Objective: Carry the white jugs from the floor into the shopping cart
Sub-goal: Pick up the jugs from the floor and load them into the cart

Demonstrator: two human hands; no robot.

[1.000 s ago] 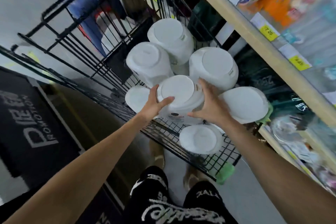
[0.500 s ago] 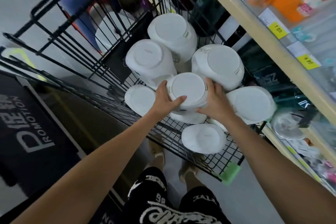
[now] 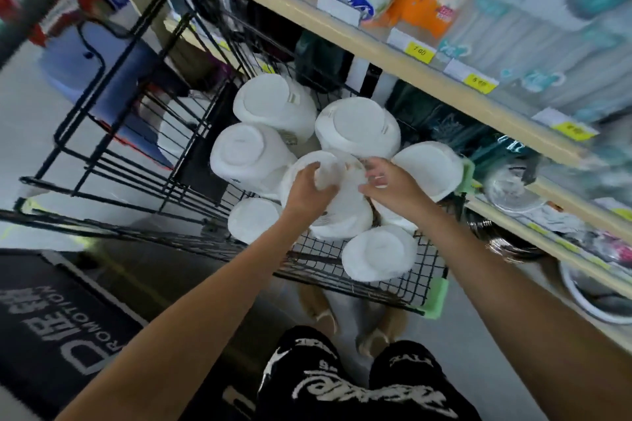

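Observation:
A black wire shopping cart (image 3: pixel 362 290) stands in front of me. Several white jugs sit in it, bottoms up: one at the far end (image 3: pixel 273 102), one beside it (image 3: pixel 359 128), one on the left (image 3: pixel 246 154), one on the right (image 3: pixel 431 167) and one nearest me (image 3: pixel 379 256). In the middle, a tilted white jug (image 3: pixel 342 219) lies among them. My left hand (image 3: pixel 307 190) grips its upper rim. My right hand (image 3: pixel 393 188) holds its right side with curled fingers, blurred by motion.
Wooden shelving (image 3: pixel 444 92) with yellow price tags and packaged goods runs along the right, close to the cart. Metal bowls (image 3: pixel 602 301) sit on a low shelf. A black promotion mat (image 3: pixel 51 325) lies on the floor at left. A blue tub (image 3: pixel 85 68) stands beyond the cart.
The middle jug has sunk lower and tipped over among the others. Both hands have slid up onto its top. The view has swung toward the shelves.

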